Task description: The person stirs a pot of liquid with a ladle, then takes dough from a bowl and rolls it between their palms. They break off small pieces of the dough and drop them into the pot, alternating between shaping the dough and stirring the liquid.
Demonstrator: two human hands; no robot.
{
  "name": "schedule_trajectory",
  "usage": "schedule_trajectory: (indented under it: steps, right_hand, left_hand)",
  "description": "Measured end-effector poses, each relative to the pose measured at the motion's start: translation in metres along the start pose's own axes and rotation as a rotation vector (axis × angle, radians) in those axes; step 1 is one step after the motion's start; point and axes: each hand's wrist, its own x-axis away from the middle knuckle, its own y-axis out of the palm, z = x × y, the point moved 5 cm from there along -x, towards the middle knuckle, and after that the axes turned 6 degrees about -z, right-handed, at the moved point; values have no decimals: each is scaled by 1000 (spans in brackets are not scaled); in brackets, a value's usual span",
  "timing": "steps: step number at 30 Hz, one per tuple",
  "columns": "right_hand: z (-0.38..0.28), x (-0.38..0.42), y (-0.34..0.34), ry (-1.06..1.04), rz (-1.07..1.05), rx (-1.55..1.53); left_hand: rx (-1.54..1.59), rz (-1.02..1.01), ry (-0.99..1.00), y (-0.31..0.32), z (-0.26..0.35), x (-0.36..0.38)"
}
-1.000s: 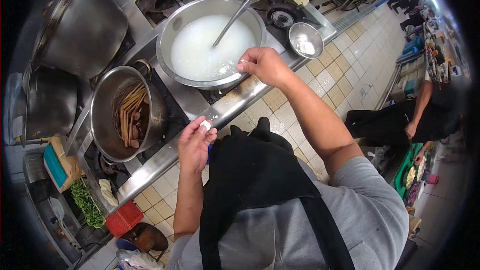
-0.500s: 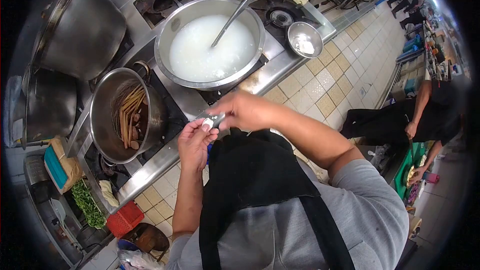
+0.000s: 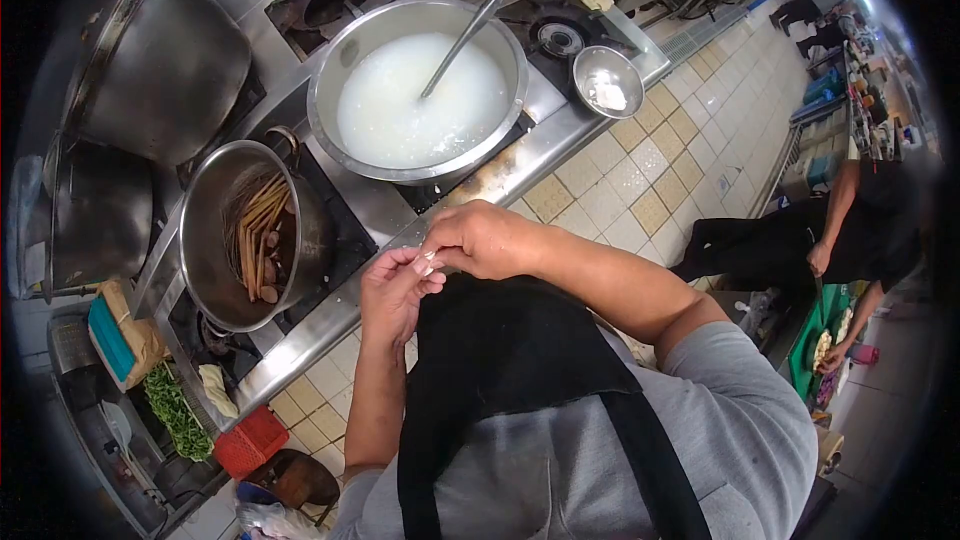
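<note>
My left hand and my right hand meet just above the apron's top, at the front of the stove. Their fingertips pinch a small white piece, mostly hidden by the fingers; its kind is too small to make out. Beyond the hands stands a wide metal basin of cloudy white liquid with small white bits in it. A metal ladle or spoon handle leans out of that liquid. Right of the basin, a small metal bowl holds something white.
A deep pot with brown sticks and dried pieces sits on the left burner. Larger pots stand behind it. Leafy greens and a red basket are lower left. At right, a co-worker's hands work over a green board.
My right hand has shifted slightly and its fingers have closed in on my left fingertips. The white piece shows less, and a grey patch beside it is no longer visible.
</note>
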Motion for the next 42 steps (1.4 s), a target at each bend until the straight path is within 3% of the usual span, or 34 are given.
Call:
schedule_trajectory:
  steps: [2,4,5,8,16,23,25,37,42]
  right_hand:
    - [1,0,-2,1,18,2]
    - [16,2,-9,114,129,-286]
    - [31,6,-5,330,162,-695]
    - [36,10,-26,369,264,-889]
    - [52,19,-47,374,320,-668]
    - [58,21,-55,458,433,-730]
    - [55,23,-59,572,383,-325]
    - [60,28,-66,666,410,-413]
    - [68,29,-69,607,448,-390]
  left_hand:
    - [40,-11,26,2,2,0]
    - [83,-21,54,2,4,-1]
    - [101,-9,77,0,7,0]
    - [123,-5,107,-5,9,-1]
    - [112,-33,74,-1,5,1]
    - [117,-13,100,-3,6,2]
    - [102,3,91,-5,4,2]
    - [118,-12,104,-6,3,4]
    - [139,35,104,-7,3,4]
